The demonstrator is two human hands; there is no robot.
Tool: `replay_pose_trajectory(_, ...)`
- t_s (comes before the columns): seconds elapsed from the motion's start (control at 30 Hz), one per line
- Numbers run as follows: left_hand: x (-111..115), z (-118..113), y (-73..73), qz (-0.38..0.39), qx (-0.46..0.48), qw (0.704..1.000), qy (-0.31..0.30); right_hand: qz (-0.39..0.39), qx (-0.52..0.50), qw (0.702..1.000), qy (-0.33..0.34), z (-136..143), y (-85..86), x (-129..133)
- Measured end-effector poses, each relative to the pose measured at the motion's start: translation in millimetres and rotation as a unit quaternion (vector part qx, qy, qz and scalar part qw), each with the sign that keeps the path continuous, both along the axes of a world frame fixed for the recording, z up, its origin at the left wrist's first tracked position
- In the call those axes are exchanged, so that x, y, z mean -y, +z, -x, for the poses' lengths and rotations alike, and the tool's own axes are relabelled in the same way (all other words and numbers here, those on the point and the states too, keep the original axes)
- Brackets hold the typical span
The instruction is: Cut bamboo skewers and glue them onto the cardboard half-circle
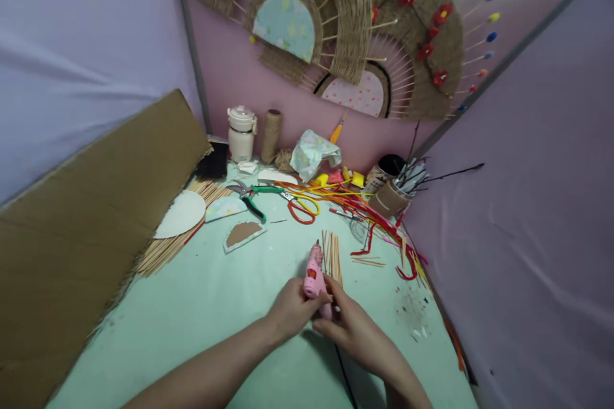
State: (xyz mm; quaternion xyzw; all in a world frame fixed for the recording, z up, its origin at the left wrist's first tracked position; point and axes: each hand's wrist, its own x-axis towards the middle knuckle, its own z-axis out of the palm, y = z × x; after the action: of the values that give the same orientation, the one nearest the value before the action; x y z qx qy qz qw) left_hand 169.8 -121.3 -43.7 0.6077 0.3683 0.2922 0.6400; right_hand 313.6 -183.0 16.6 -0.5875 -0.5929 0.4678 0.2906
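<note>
A pink hot glue gun (314, 273) is between my two hands above the pale green table, its nozzle pointing away from me and its black cord trailing toward me. My left hand (293, 308) is closed on the gun's left side and rear. From the right, my right hand (352, 326) wraps the handle, with some fingers hidden behind it. Just beyond the gun lies a row of thin wooden sticks (334, 255). A half-round fabric-edged cardboard piece (244, 234) rests farther left.
Pruning shears (254, 204) and scissors (303, 209) lie toward the back. Coloured pipe cleaners (384, 223) spread along the right. At left, a large cardboard sheet (96, 230) leans beside a stick bundle (163, 252). A white jar (241, 134) and a twine roll (272, 135) stand behind.
</note>
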Motion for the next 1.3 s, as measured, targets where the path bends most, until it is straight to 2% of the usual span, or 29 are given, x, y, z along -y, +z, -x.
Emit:
replay_pose_trajectory(0.13, -0.4, 4.6, 5.3, -0.154, -0.086, 0.983, -0.052, -0.056, 0.012, 0.997, -0.050, 13.6, -21.8, -9.1)
replay_pose_trajectory(0.23, -12.5, 19.5, 8.8, -0.245, -0.132, 0.960, -0.027, -0.035, 0.004, 0.991, -0.127, -4.5, -30.9, -15.6)
replay_pose_trajectory(0.27, -19.6, 27.3, 10.7, -0.270, -0.149, 0.951, 0.002, -0.034, -0.018, 0.986, -0.164, -14.7, -31.3, -18.0)
replay_pose_trajectory(0.3, -28.1, 36.1, 12.7, -0.294, -0.174, 0.938, 0.064, -0.036, -0.044, 0.978, -0.203, -26.0, -30.5, -21.0)
replay_pose_trajectory(0.37, -47.1, 55.1, 15.9, -0.320, -0.228, 0.889, 0.233, -0.035, -0.104, 0.951, -0.290, -49.0, -26.2, -28.8)
replay_pose_trajectory(0.4, -56.4, 64.3, 16.5, -0.326, -0.269, 0.861, 0.284, -0.036, -0.143, 0.932, -0.332, -59.6, -23.4, -33.7)
replay_pose_trajectory(0.47, -72.1, 79.7, 15.2, -0.291, -0.370, 0.818, 0.331, -0.044, -0.243, 0.893, -0.377, -77.0, -18.4, -44.6)
replay_pose_trajectory(0.5, -77.7, 85.4, 13.5, -0.267, -0.409, 0.808, 0.331, -0.048, -0.292, 0.879, -0.375, -83.4, -16.9, -50.2)
replay_pose_trajectory(0.57, -84.3, 92.8, 9.3, -0.243, -0.439, 0.810, 0.304, -0.037, -0.362, 0.865, -0.346, -91.7, -16.7, -60.7)
replay_pose_trajectory(0.67, -84.3, 95.6, 5.3, -0.237, -0.439, 0.820, 0.280, -0.018, -0.396, 0.868, -0.299, -94.8, -23.9, -71.1)
replay_pose_trajectory(0.77, -74.4, 89.1, 6.2, -0.251, -0.411, 0.840, 0.250, -0.004, -0.407, 0.872, -0.271, -92.3, -36.5, -73.2)
replay_pose_trajectory(0.87, -56.8, 72.5, 9.8, -0.291, -0.358, 0.875, 0.148, 0.014, -0.438, 0.860, -0.262, -90.0, -48.3, -70.1)
replay_pose_trajectory(0.93, -43.5, 59.0, 12.1, -0.304, -0.338, 0.888, 0.073, 0.031, -0.462, 0.847, -0.262, -89.6, -53.7, -67.7)
replay_pose_trajectory(1.03, -29.8, 45.3, 14.8, -0.299, -0.325, 0.897, 0.015, 0.047, -0.482, 0.837, -0.254, -89.9, -58.0, -65.9)
replay_pose_trajectory(1.1, -32.4, 45.0, 17.6, -0.298, -0.318, 0.900, -0.005, 0.046, -0.481, 0.839, -0.251, -90.2, -59.9, -66.2)
replay_pose_trajectory(1.17, -50.5, 52.9, 23.7, -0.305, -0.322, 0.896, 0.025, 0.041, -0.477, 0.841, -0.251, -90.4, -62.6, -67.7)
replay_pose_trajectory(1.23, -84.6, 68.2, 34.9, -0.312, -0.354, 0.873, 0.122, 0.035, -0.478, 0.842, -0.250, -90.3, -66.6, -69.7)
replay_pose_trajectory(1.27, -106.0, 78.0, 42.1, -0.314, -0.398, 0.846, 0.167, 0.033, -0.480, 0.841, -0.247, -90.2, -68.9, -70.7)
replay_pose_trajectory(1.3, -128.6, 88.6, 49.9, -0.310, -0.459, 0.806, 0.209, 0.031, -0.482, 0.841, -0.245, -90.0, -71.3, -71.7)
